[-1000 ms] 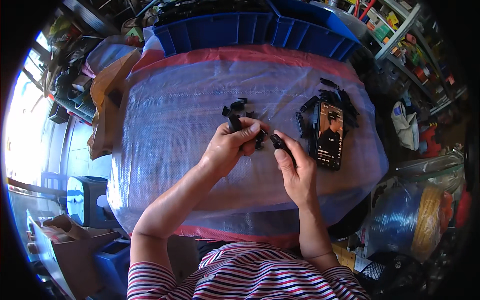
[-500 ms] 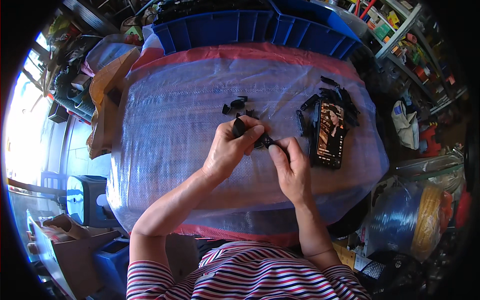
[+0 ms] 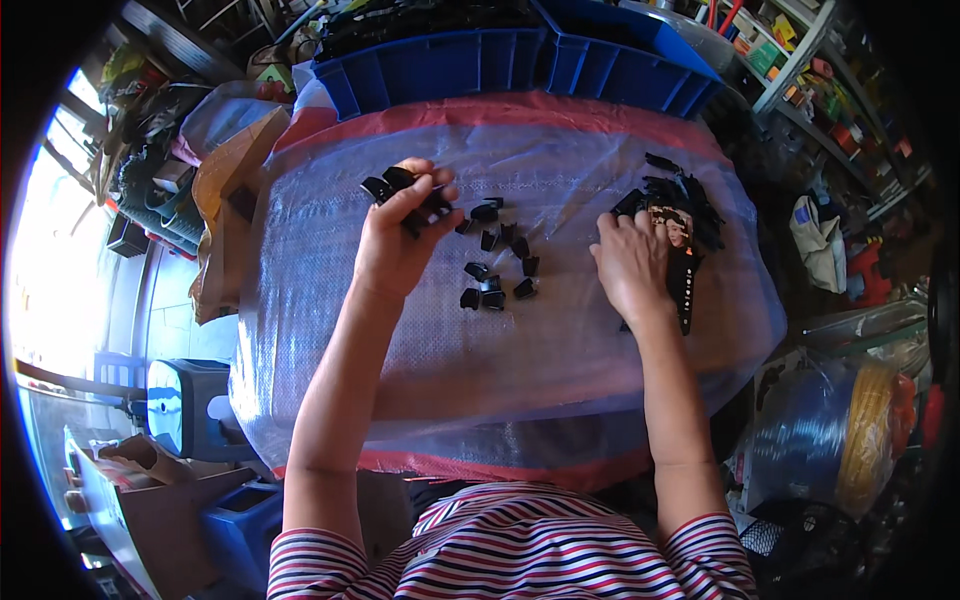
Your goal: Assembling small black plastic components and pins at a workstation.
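My left hand (image 3: 400,220) is raised over the left part of the covered table, its fingers closed around several black plastic pieces (image 3: 392,184). My right hand (image 3: 632,258) is at the right, fingers spread and palm down, with the fingertips at a black plastic piece (image 3: 628,203) beside the pile. That pile of long black pieces (image 3: 690,195) lies just beyond a phone (image 3: 682,262) with a lit screen, which my right hand partly covers. Between my hands, several small curved black pieces (image 3: 491,286) lie scattered on the sheet.
A translucent woven sheet (image 3: 330,300) with red edges covers the work surface. Along the far edge stand two blue plastic bins (image 3: 440,72), the left one filled with black parts. Shelves (image 3: 800,70) are at the far right, a cardboard piece (image 3: 232,190) at the left.
My hands, together at the middle before, are now apart. The left moved left and up with black pieces; the right moved right to the pile, uncovering the small scattered pieces.
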The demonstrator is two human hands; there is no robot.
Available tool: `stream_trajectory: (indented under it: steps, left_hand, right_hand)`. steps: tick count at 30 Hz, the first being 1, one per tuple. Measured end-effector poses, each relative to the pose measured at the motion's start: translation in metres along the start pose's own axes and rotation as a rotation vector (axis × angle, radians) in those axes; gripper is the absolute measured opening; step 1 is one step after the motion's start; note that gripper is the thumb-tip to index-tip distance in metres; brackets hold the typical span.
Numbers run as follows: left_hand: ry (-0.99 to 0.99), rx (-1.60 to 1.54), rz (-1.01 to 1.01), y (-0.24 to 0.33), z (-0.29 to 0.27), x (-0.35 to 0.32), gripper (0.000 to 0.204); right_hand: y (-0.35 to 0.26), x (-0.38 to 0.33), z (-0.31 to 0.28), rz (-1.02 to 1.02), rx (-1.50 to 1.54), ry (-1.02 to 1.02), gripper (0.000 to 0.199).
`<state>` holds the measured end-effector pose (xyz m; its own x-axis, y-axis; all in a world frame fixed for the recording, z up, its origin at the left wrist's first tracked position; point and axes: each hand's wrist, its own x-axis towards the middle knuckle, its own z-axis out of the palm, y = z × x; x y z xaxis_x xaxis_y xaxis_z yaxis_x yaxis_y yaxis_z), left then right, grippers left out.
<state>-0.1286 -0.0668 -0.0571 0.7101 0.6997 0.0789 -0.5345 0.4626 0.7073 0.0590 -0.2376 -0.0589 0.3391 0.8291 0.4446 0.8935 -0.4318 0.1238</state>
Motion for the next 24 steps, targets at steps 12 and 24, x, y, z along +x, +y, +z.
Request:
stream_trajectory:
  steps: [12, 24]
  left_hand:
    - [0.067, 1.535, 0.489, -0.027, -0.016, 0.005, 0.012]
    - [-0.273, 0.624, -0.11, -0.04, 0.036, -0.037, 0.014]
  right_hand:
    - [-0.044, -0.054, -0.024, 0.446, 1.829, -0.229, 0.025]
    - [-0.063, -0.05, -0.028, 0.06, 1.318, 0.13, 0.02]
